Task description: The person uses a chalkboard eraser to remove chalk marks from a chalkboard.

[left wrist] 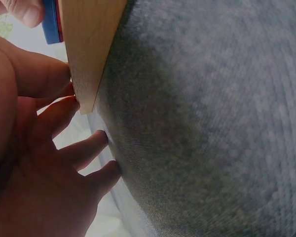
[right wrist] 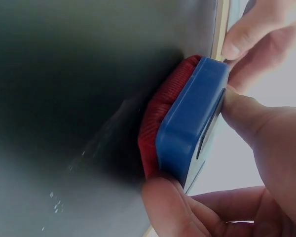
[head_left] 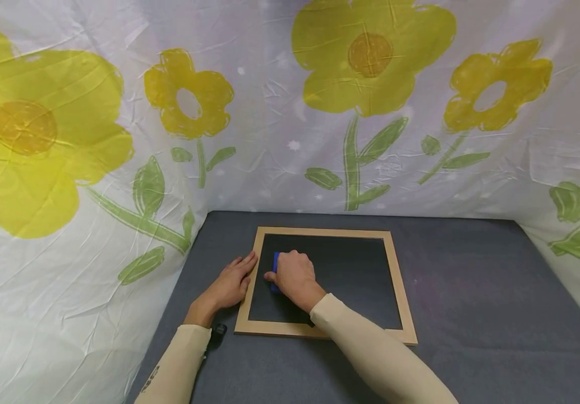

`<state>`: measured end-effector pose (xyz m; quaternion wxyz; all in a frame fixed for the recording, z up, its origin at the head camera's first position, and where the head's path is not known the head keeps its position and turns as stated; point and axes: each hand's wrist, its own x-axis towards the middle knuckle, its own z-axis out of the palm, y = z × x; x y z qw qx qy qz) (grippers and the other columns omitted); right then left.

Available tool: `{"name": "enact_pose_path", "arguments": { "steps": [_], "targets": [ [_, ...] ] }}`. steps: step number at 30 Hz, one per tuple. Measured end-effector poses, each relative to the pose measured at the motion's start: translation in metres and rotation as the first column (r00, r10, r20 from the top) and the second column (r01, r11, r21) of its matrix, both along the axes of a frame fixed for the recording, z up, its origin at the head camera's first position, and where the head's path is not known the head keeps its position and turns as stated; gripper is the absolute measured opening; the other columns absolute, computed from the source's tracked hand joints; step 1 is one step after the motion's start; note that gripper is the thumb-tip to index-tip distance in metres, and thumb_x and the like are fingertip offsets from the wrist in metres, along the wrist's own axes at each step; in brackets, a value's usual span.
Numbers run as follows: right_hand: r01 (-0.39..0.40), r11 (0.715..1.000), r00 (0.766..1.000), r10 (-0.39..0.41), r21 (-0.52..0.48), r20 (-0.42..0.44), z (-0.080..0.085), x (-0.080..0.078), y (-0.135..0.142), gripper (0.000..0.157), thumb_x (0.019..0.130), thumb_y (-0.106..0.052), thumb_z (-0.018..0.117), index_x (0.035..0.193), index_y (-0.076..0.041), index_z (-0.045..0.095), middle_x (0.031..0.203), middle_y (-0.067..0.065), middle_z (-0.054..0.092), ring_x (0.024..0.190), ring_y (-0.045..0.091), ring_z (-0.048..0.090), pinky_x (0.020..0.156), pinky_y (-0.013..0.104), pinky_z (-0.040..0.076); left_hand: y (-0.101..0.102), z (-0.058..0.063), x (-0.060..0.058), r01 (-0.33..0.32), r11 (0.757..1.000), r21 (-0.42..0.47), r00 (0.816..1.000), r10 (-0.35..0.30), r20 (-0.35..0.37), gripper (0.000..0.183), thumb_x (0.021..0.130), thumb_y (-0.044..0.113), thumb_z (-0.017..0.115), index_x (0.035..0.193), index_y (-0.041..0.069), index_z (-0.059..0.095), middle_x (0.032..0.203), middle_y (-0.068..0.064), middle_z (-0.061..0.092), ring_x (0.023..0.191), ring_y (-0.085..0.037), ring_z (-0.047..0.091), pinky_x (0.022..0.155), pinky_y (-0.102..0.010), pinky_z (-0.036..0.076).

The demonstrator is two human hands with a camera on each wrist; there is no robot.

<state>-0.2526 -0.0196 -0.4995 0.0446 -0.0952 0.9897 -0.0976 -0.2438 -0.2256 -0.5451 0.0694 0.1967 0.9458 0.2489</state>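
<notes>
A small chalkboard point(head_left: 353, 280) with a wooden frame point(head_left: 396, 275) lies flat on the dark table. My right hand point(head_left: 296, 276) grips a blue chalkboard eraser point(right wrist: 185, 123) by its sides, thumb on one side and fingers on the other. Its red cloth pad point(right wrist: 160, 111) faces the black surface near the left edge. Faint pale chalk marks point(right wrist: 59, 202) show on the board in the right wrist view. Along the left side of the frame rests my left hand point(head_left: 228, 285), fingers spread and mostly straight. In the left wrist view, fingertips touch the frame's outer edge and the table.
A dark grey cloth covers the table point(head_left: 472, 314). Behind and beside it hangs a white curtain point(head_left: 265, 112) with large yellow flowers. A small black object point(head_left: 219, 330) sits by the left wrist. Beige sleeves cover both arms; the right forearm crosses the frame's lower edge.
</notes>
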Motion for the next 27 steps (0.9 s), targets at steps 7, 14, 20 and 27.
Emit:
{"name": "enact_pose_path", "arguments": {
  "steps": [7,14,20,27],
  "targets": [
    [-0.013,1.0,0.999,0.014,0.022,-0.031,0.0,0.001,-0.011,0.064,0.094,-0.068,0.077,0.112,-0.007,0.085,0.088,0.011,0.078,0.068,0.026,0.074,0.06,0.038,0.065,0.0,0.0,0.0,-0.009,1.0,0.004,1.0,0.009,0.006,0.061,0.11,0.003,0.053,0.169,-0.002,0.037,0.179,-0.019,0.031,0.161,-0.057,0.03,0.128,-0.076,0.024],
    [-0.024,0.999,0.998,0.026,0.046,-0.06,-0.004,0.001,-0.014,0.064,0.095,-0.069,0.075,0.11,-0.008,0.085,0.087,0.01,0.078,0.067,0.025,0.074,0.058,0.037,0.064,0.0,0.001,0.0,-0.013,1.0,0.01,1.0,0.013,0.003,0.061,0.11,0.003,0.054,0.168,-0.002,0.038,0.178,-0.019,0.031,0.16,-0.058,0.03,0.127,-0.077,0.024],
    [-0.031,0.999,0.996,0.034,0.032,-0.085,-0.005,0.002,-0.014,0.058,0.096,-0.065,0.077,0.103,-0.007,0.085,0.083,0.01,0.078,0.064,0.024,0.073,0.054,0.035,0.062,0.001,-0.001,0.001,-0.006,1.0,0.024,1.0,0.006,-0.011,0.06,0.108,0.001,0.054,0.167,-0.003,0.04,0.177,-0.022,0.034,0.158,-0.06,0.033,0.126,-0.078,0.026],
    [-0.028,1.0,0.995,0.028,0.003,-0.095,-0.005,0.002,-0.009,0.057,0.097,-0.061,0.078,0.109,-0.005,0.085,0.088,0.011,0.079,0.069,0.026,0.076,0.058,0.038,0.065,0.0,-0.002,-0.001,0.0,1.0,0.0,1.0,0.0,0.004,0.06,0.111,0.003,0.053,0.169,-0.001,0.038,0.178,-0.019,0.031,0.161,-0.057,0.03,0.13,-0.073,0.024]
  ]
}}
